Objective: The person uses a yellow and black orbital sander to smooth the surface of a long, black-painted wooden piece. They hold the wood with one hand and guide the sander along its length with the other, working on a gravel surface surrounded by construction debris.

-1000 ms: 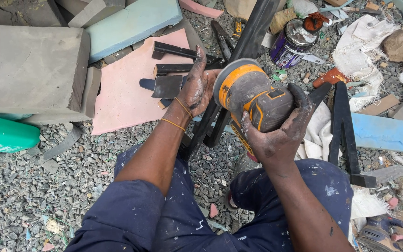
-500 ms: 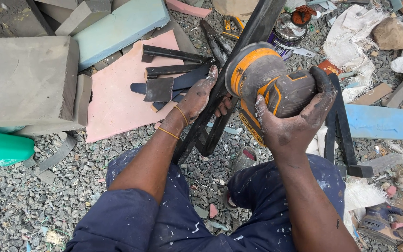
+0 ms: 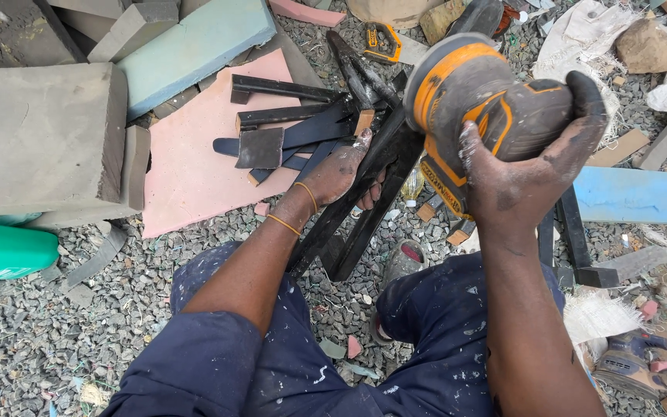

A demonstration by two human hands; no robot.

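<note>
Right hand [image 3: 530,166] clamped the orange sander [image 3: 472,108] just above the slanting black frame [image 3: 364,201], gripped by left-hand fingers [image 3: 353,154].

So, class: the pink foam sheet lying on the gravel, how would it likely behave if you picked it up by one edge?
The pink foam sheet looks thin and broad, so it would probably flop and sag. Being foam, it is likely light for its size. But dark metal pieces lie on it, so they would likely slide off as it lifts.
</note>
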